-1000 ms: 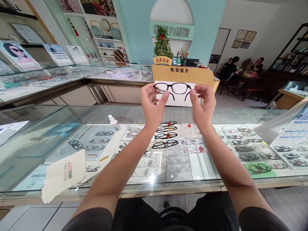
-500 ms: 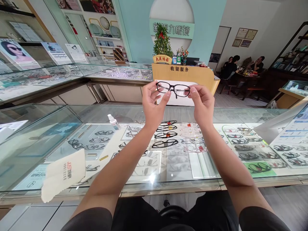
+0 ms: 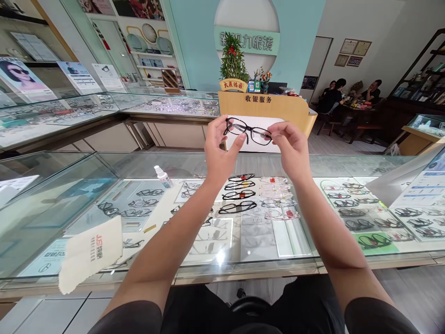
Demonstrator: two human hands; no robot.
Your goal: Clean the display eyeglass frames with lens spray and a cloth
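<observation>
Black-rimmed glasses (image 3: pixel 249 128) are held up in the air between both hands, above the far edge of the glass counter. My left hand (image 3: pixel 224 146) pinches their left end, its thumb beside the left lens. At the right end, my right hand (image 3: pixel 290 146) grips the frame with thumb and fingers. The glasses tilt down toward the right. Below them, several black-framed glasses (image 3: pixel 237 207) lie in a column on the counter, with clear and pink-tinted pairs (image 3: pixel 281 214) to their right.
A beige cloth (image 3: pixel 92 253) lies at the counter's front left. A white spray bottle (image 3: pixel 162 176) stands farther back. A leaning display card (image 3: pixel 422 183) is at the right. Beyond are a wooden desk (image 3: pixel 299 109) and seated people (image 3: pixel 332 98).
The held glasses have tilted, their right end lower, and turned slightly. My right hand has shifted a little to the left with them.
</observation>
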